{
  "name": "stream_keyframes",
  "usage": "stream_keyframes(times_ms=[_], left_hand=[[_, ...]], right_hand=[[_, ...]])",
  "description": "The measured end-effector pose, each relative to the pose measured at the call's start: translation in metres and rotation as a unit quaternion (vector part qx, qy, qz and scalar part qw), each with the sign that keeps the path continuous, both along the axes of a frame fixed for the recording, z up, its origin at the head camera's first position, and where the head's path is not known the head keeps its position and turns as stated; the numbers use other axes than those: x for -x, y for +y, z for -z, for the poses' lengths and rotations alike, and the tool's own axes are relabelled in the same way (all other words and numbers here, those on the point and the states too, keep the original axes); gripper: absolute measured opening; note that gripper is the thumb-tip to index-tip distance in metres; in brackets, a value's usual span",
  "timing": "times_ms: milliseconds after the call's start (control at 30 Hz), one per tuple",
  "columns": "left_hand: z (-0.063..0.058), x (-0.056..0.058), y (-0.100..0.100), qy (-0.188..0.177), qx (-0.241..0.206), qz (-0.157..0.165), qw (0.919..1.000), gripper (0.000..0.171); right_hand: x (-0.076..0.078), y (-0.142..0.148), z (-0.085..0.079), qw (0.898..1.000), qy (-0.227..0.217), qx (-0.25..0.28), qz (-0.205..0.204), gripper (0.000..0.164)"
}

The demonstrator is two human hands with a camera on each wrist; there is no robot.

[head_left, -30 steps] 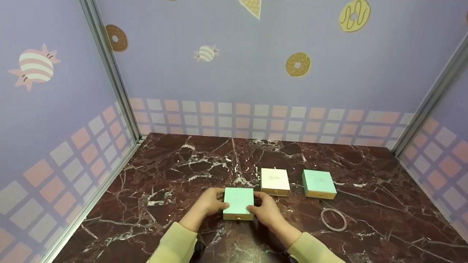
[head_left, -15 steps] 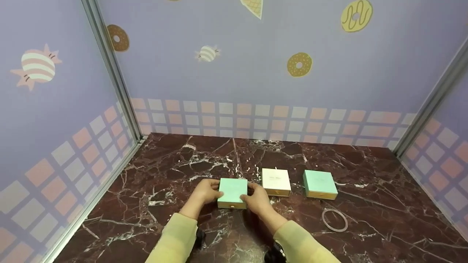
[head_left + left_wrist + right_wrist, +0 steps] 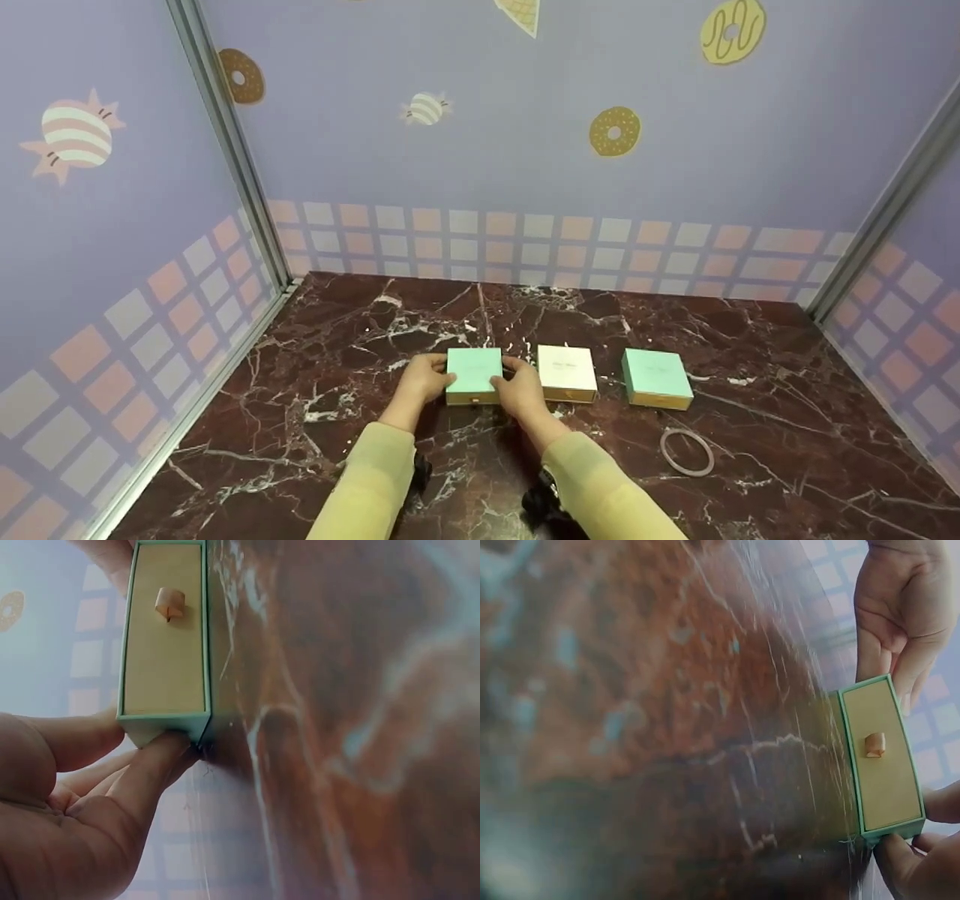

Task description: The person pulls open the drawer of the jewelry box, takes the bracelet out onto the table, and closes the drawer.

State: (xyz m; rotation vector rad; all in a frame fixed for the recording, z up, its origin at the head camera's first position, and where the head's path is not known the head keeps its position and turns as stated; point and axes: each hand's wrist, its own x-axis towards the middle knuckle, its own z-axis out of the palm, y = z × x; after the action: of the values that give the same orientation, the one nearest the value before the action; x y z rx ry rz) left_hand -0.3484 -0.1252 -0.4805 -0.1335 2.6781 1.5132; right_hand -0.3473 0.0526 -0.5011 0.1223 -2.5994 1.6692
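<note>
A mint-green drawer box point(image 3: 473, 370) sits on the dark marbled tabletop in the head view. Its tan drawer front point(image 3: 165, 652) is pushed in and has a small copper-coloured pull tab point(image 3: 875, 745). My left hand point(image 3: 424, 377) grips the box's left side, thumb near the front corner. On the opposite side, my right hand point(image 3: 523, 386) holds it the same way. To the right of that hand stands a cream drawer box point(image 3: 565, 369), close to the fingers. Further right lies a second mint-green drawer box point(image 3: 657, 373). What the boxes contain is hidden.
A thin pale ring point(image 3: 664, 450) lies on the marbled tabletop point(image 3: 315, 465) in front of the right-hand mint box. Patterned lilac walls point(image 3: 480, 165) enclose the back and both sides, with metal posts point(image 3: 232, 150) at the corners.
Both hands have moved the mint-green box away from me and slightly left, until it stands roughly level with the cream box. The other boxes and the ring stay where they were.
</note>
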Motion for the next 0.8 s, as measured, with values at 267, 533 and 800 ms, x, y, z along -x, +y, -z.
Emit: stream_keyframes(times_ms=[267, 533, 800], left_hand=[[0.001, 0.009, 0.0025, 0.003, 0.011, -0.012, 0.9999, 0.048], [0.0018, 0.01, 0.0029, -0.003, 0.017, -0.011, 0.9998, 0.049], [-0.0021, 0.0105, 0.0047, -0.002, 0.034, -0.011, 0.9994, 0.047]], right_hand=[[0.0099, -0.0042, 0.0011, 1.0, 0.013, -0.011, 0.022, 0.047], [0.0089, -0.0028, 0.0017, 1.0, 0.021, -0.014, 0.016, 0.047], [0.0104, 0.0007, 0.0007, 0.999, 0.024, -0.023, 0.006, 0.048]])
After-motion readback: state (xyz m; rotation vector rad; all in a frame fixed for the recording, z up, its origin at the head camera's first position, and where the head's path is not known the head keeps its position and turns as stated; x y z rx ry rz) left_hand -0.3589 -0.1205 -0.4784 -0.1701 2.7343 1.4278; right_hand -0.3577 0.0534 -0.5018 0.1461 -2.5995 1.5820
